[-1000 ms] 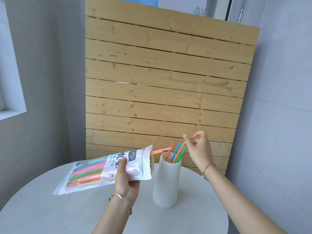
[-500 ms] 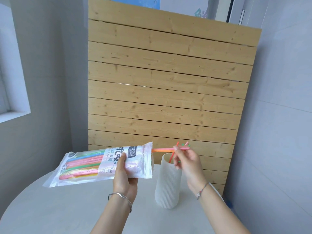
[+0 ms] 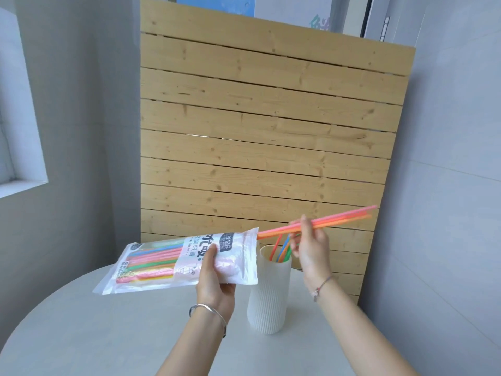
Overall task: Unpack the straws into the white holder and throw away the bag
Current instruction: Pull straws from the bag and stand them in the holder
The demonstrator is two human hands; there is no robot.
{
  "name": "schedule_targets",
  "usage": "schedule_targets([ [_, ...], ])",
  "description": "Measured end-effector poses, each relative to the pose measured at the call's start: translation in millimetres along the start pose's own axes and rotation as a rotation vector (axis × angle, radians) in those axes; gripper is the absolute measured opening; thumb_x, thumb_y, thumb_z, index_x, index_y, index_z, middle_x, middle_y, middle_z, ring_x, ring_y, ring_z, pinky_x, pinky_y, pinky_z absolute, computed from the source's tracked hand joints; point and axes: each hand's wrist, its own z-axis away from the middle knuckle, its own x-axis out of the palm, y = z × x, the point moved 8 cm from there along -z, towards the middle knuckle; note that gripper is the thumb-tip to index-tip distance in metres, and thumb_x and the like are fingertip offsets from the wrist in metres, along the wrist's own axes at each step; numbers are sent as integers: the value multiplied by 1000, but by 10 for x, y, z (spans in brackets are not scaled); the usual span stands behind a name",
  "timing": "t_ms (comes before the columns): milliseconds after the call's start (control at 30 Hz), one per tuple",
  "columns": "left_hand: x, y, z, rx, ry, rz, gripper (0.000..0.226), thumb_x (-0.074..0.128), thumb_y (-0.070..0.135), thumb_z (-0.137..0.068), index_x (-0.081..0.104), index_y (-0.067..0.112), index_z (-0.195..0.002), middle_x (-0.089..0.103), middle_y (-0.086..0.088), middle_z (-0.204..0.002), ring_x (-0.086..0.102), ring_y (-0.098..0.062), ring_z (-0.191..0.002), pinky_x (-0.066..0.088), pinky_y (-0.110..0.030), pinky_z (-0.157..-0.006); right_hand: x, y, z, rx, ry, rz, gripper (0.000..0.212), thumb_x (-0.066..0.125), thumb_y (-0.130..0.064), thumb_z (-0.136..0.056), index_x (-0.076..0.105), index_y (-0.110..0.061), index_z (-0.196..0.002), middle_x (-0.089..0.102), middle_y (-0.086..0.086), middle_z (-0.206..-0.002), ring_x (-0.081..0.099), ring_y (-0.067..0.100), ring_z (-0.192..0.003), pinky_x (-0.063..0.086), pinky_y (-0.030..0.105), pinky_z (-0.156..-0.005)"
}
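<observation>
My left hand (image 3: 214, 278) grips a clear plastic bag (image 3: 162, 264) of coloured straws, held level above the table with its open mouth facing right. My right hand (image 3: 311, 245) pinches a few pink and orange straws (image 3: 341, 219); they stick out to the right and their left ends are still at the bag's mouth. Below them stands the white ribbed holder (image 3: 268, 297), upright on the table, with several red, blue, green and orange straws (image 3: 282, 249) leaning inside it.
The round grey table (image 3: 95, 335) has its far edge close to a wooden slat panel (image 3: 257, 131) that leans on the wall behind the holder. Grey walls close in on both sides, and a window ledge (image 3: 21, 185) is at the left.
My right hand left the holder's top, went to the bag's mouth, took hold of a few pink and orange straws and has drawn them out to the right. The bag stays level in my left hand.
</observation>
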Motion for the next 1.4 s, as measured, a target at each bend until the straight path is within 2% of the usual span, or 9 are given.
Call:
schedule_targets([
  [300, -186, 98, -88, 23, 107, -24, 7, 64, 27, -87, 63, 21, -90, 67, 4, -84, 64, -9, -69, 53, -24, -61, -427, -818, -382, -447, 154, 467, 38, 36, -38, -98, 56, -15, -74, 49, 1, -54, 47, 12, -46, 37, 30, -48],
  [500, -142, 67, -48, 16, 89, -48, 10, 65, 28, -86, 65, 20, -92, 68, 1, -87, 64, -13, -77, 53, -29, -77, -72, -326, -469, -273, -206, 805, 34, 47, -39, -94, 65, -13, -81, 46, -6, -51, 48, 8, -44, 33, 27, -46],
  [600, -125, 72, -34, 13, 82, -43, 9, 65, 27, -86, 65, 21, -92, 68, 1, -89, 63, -14, -80, 51, -32, -85, -64, -116, -506, -197, -258, 842, 19, 60, -35, -87, 64, -16, -88, 53, -6, -67, 54, 17, -66, 39, 27, -60],
  [800, -146, 95, -67, 14, 79, -36, 10, 66, 28, -85, 65, 21, -91, 69, 2, -90, 64, -14, -80, 51, -31, -84, -99, -234, -445, -328, -104, 721, 44, 67, -26, -82, 47, -19, -120, 49, 0, -110, 54, 18, -89, 49, 36, -77],
  [900, -132, 107, -87, 29, 50, -49, 14, 65, 29, -85, 66, 20, -97, 70, 1, -93, 65, -15, -84, 51, -33, -88, -72, -373, -317, -400, -45, 603, 39, 64, -18, -84, 48, -17, -120, 49, -1, -113, 51, 15, -96, 53, 48, -80],
  [1033, -81, 183, -88, 67, 45, -74, 24, 65, 30, -86, 64, 19, -107, 68, 0, -101, 63, -18, -95, 47, -36, -99, 35, -476, 13, -469, 6, 332, 12, 57, -13, -89, 55, -18, -101, 60, -6, -99, 59, 14, -89, 50, 27, -83],
  [1200, 96, 287, 75, 279, -21, -201, 36, 70, 30, -82, 66, 16, -116, 73, 2, -111, 68, -13, -103, 51, -32, -91, 385, 78, 344, -43, -9, 1, 11, 50, -23, -95, 55, -18, -86, 55, -9, -80, 56, -8, -74, 40, 2, -67],
  [1300, 280, 399, 194, 403, -110, -316, 35, 75, 27, -78, 68, 17, -111, 75, 0, -107, 70, -15, -102, 54, -33, -88, 647, 345, 379, 363, -143, -445, 39, 41, -37, -96, 61, -12, -75, 69, -8, -68, 65, 7, -59, 51, 17, -58],
  [1400, 415, 548, 252, 478, -213, -392, 35, 77, 32, -70, 70, 21, -103, 77, 3, -100, 71, -12, -95, 54, -19, -70, 701, 394, 384, 475, -175, -614, 43, 35, -39, -97, 64, -7, -93, 72, 11, -88, 68, 23, -77, 54, 28, -64],
])
